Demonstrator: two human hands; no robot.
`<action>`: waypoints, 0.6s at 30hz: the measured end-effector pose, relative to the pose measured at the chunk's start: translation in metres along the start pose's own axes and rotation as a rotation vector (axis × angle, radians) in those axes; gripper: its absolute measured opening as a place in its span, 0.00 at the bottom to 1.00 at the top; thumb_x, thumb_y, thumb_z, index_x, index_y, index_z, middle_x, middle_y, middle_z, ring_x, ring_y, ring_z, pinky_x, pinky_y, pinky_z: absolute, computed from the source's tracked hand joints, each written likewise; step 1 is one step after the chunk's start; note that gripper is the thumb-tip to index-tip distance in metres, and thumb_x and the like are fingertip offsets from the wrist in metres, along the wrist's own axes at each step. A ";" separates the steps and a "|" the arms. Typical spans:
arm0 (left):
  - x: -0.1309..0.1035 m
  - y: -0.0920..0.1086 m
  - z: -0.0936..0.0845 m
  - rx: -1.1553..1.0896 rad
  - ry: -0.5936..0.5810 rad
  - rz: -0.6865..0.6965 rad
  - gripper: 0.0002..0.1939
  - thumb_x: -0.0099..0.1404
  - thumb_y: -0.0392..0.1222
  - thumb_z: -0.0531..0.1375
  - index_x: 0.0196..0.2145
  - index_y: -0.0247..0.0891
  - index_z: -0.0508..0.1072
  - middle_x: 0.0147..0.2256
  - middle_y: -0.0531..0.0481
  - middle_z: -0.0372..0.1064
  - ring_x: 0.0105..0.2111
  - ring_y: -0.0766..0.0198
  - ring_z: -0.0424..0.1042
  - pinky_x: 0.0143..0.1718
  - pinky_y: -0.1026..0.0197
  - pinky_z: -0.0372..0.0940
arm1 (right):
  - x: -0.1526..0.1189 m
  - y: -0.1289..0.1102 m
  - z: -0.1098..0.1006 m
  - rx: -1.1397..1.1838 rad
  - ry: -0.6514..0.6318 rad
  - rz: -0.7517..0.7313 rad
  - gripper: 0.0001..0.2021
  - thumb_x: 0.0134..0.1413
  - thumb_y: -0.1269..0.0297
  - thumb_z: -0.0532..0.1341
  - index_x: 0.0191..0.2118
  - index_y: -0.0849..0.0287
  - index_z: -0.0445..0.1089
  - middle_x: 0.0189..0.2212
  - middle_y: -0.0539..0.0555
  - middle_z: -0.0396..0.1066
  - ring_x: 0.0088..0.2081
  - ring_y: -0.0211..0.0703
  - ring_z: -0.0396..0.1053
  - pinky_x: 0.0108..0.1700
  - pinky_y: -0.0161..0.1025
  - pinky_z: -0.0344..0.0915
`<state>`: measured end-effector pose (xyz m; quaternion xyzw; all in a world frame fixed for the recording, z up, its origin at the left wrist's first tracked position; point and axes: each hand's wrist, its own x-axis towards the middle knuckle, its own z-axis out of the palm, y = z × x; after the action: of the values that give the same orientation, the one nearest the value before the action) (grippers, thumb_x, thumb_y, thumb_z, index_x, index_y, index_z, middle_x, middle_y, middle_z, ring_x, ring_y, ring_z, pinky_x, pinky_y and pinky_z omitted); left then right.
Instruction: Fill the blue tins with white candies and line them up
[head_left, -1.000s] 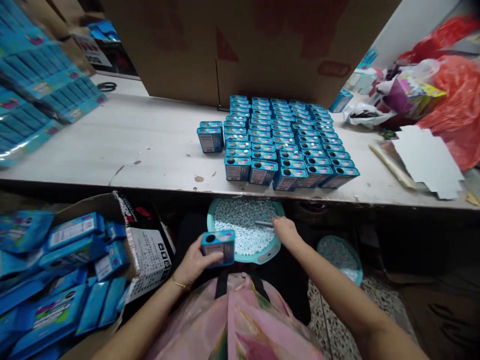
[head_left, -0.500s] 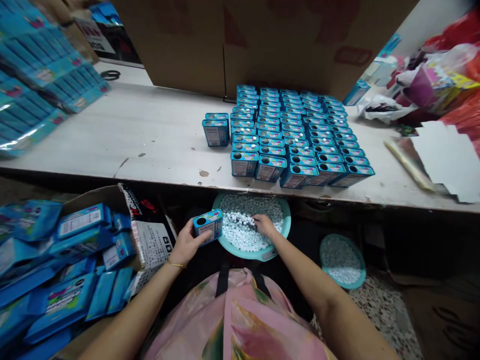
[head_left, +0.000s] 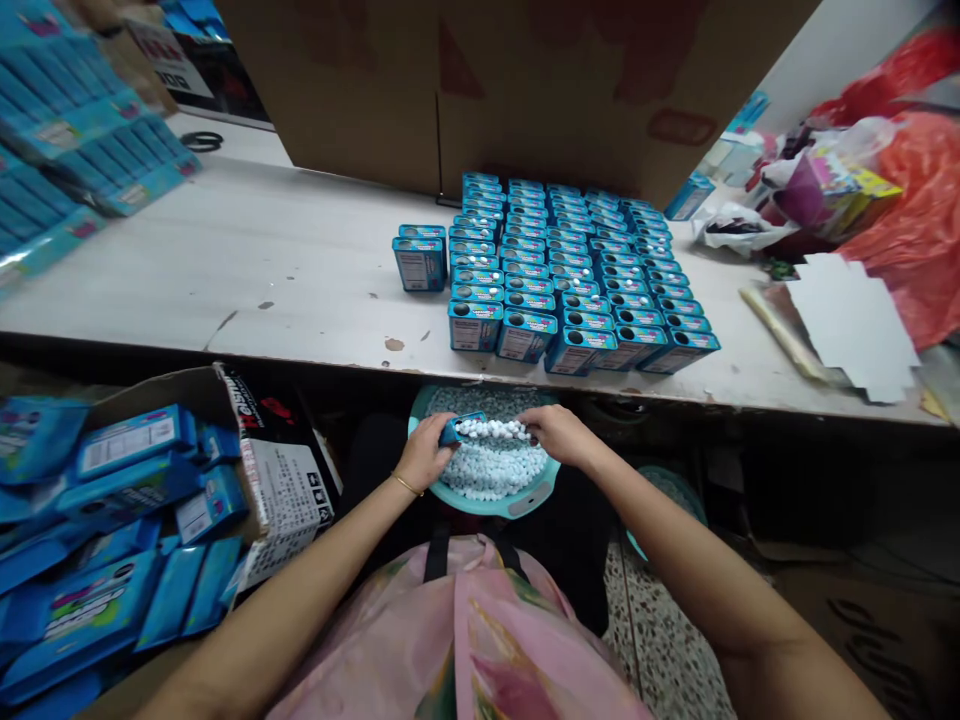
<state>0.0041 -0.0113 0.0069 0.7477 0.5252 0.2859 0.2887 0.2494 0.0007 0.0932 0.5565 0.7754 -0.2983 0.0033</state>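
Note:
My left hand [head_left: 424,453] grips a small blue box [head_left: 452,430], tilted on its side over the basin. My right hand [head_left: 559,434] pinches the end of a narrow scoop heaped with white candies [head_left: 495,429]. Those candies hide most of the scoop, and its far end meets the box's opening. Below both hands is a light turquoise basin [head_left: 517,506] filled with more small white and pale blue candies [head_left: 487,480].
Rows of upright blue boxes [head_left: 525,335] stand on the white table [head_left: 322,310] before a large cardboard carton [head_left: 360,110]. At left, an open carton [head_left: 289,500] holds blue boxes. A second basin [head_left: 694,505] sits low at right, partly behind my forearm. Plastic bags [head_left: 892,220] lie at the far right.
My left hand has moved right over the basin and tipped the box sideways. My right hand has lifted the scoop of candies out of the pile and brought it to the box's opening.

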 end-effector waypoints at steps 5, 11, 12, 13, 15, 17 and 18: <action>0.000 -0.001 0.010 0.034 -0.021 0.038 0.21 0.50 0.34 0.54 0.44 0.36 0.62 0.42 0.45 0.63 0.43 0.57 0.62 0.46 0.55 0.57 | 0.000 -0.031 -0.016 -0.316 -0.014 0.038 0.16 0.49 0.72 0.50 0.41 0.55 0.69 0.34 0.56 0.70 0.37 0.44 0.67 0.37 0.37 0.57; 0.000 -0.005 0.011 0.041 0.000 0.031 0.20 0.50 0.34 0.54 0.44 0.36 0.63 0.42 0.45 0.64 0.44 0.57 0.62 0.46 0.54 0.57 | 0.002 -0.059 -0.024 -0.410 -0.080 0.068 0.14 0.45 0.75 0.52 0.39 0.62 0.69 0.35 0.61 0.69 0.38 0.47 0.67 0.39 0.41 0.58; 0.000 -0.005 0.011 0.038 0.001 0.029 0.20 0.50 0.34 0.54 0.44 0.37 0.63 0.42 0.46 0.64 0.44 0.57 0.62 0.46 0.54 0.57 | 0.000 -0.058 -0.025 -0.411 -0.074 0.069 0.14 0.46 0.75 0.52 0.39 0.62 0.69 0.35 0.60 0.69 0.39 0.47 0.67 0.40 0.41 0.58; 0.000 -0.006 0.010 0.032 0.002 0.024 0.20 0.50 0.34 0.54 0.44 0.37 0.63 0.42 0.46 0.64 0.44 0.57 0.62 0.47 0.54 0.57 | -0.002 -0.056 -0.026 -0.412 -0.067 0.070 0.13 0.46 0.75 0.52 0.39 0.62 0.69 0.35 0.60 0.69 0.39 0.46 0.67 0.40 0.41 0.58; 0.000 -0.008 0.009 0.012 0.011 0.004 0.21 0.50 0.34 0.55 0.44 0.38 0.63 0.42 0.46 0.64 0.44 0.57 0.63 0.47 0.54 0.57 | -0.009 -0.045 -0.026 -0.404 -0.046 0.066 0.13 0.47 0.75 0.51 0.38 0.61 0.69 0.35 0.59 0.69 0.39 0.45 0.66 0.40 0.40 0.57; 0.000 -0.011 0.008 -0.025 0.025 -0.015 0.20 0.51 0.35 0.55 0.44 0.38 0.62 0.42 0.46 0.64 0.44 0.58 0.63 0.47 0.55 0.57 | -0.015 -0.029 -0.024 -0.375 -0.031 0.067 0.14 0.49 0.75 0.50 0.38 0.58 0.69 0.35 0.57 0.70 0.39 0.43 0.66 0.40 0.38 0.56; 0.000 -0.012 0.009 -0.045 0.031 -0.017 0.20 0.51 0.35 0.55 0.44 0.38 0.62 0.42 0.46 0.64 0.44 0.58 0.63 0.47 0.55 0.58 | -0.017 -0.022 -0.022 -0.350 -0.029 0.070 0.15 0.50 0.75 0.49 0.38 0.57 0.69 0.36 0.56 0.70 0.39 0.42 0.66 0.40 0.36 0.56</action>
<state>0.0030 -0.0086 -0.0080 0.7319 0.5296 0.3067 0.2995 0.2441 -0.0082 0.1273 0.5699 0.7955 -0.1663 0.1218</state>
